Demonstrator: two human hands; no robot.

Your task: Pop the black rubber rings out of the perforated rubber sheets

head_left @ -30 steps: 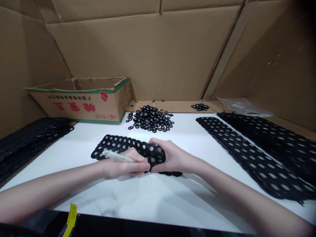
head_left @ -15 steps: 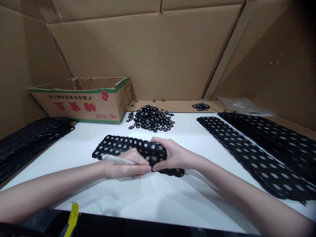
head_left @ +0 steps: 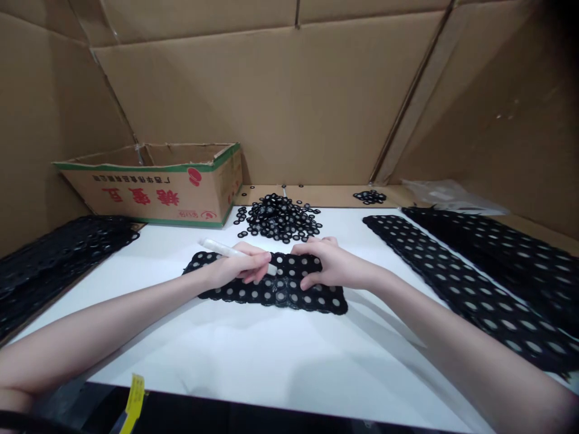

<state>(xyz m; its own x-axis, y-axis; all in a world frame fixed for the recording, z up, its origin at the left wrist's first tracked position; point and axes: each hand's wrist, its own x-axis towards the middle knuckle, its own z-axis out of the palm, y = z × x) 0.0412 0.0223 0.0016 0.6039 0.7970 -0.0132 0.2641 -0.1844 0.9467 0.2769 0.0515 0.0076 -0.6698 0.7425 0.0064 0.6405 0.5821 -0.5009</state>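
A black strip with rows of pale round spots lies flat on the white table, partly covered by both hands. My left hand is closed around a white pen-like stick, whose lower end meets the middle of the strip. On the strip's right part rests my right hand, thumb and fingers apart, touching the strip without a visible grip. Beyond them is a heap of small black rings.
A cardboard box with red print stands at the back left. Dark stacked sheets lie at left. Longer spotted strips lie at right, near a clear plastic bag. A smaller ring pile sits by the cardboard wall.
The strip has turned slightly and shifted right. My left hand has moved up, away from its near edge, with the stick. My right hand has moved right, its fingers off the near edge.
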